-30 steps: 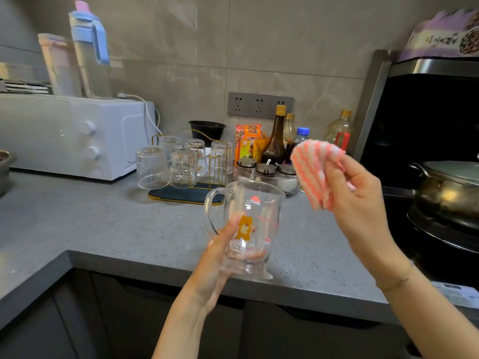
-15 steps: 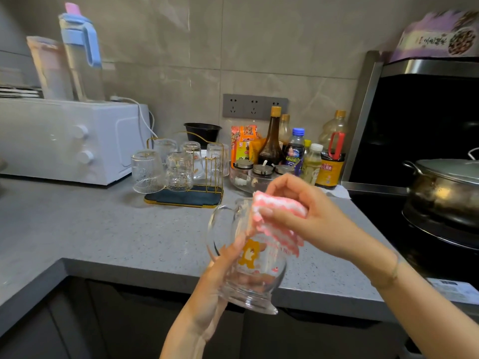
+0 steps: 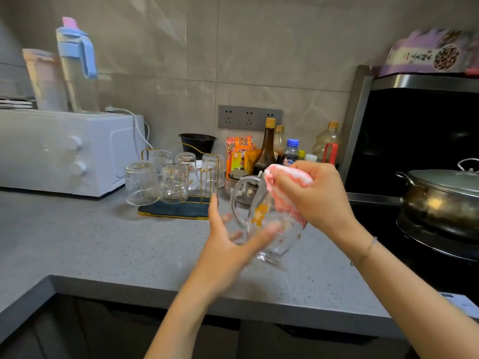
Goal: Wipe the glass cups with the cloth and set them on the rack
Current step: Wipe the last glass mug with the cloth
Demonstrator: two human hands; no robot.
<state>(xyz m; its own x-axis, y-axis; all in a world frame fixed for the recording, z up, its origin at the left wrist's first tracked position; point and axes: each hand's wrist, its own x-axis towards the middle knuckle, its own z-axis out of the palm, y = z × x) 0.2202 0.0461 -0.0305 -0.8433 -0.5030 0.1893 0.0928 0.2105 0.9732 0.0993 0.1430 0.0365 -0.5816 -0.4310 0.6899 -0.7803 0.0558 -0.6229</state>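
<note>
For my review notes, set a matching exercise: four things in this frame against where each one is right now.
1 cloth
2 mug
3 rack
4 pot

A on the stove, lid on
B gripped in the right hand
C on the counter, holding upturned glasses
D tilted, held by the left hand

Pairs: 1-B, 2-D, 3-C, 4-A

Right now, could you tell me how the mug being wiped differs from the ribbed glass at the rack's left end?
The mug has a handle and a printed bear; the ribbed glass has neither. The mug is held tilted by the left hand, with the cloth at its rim; the ribbed glass stands upside down. Both are clear glass.
</note>
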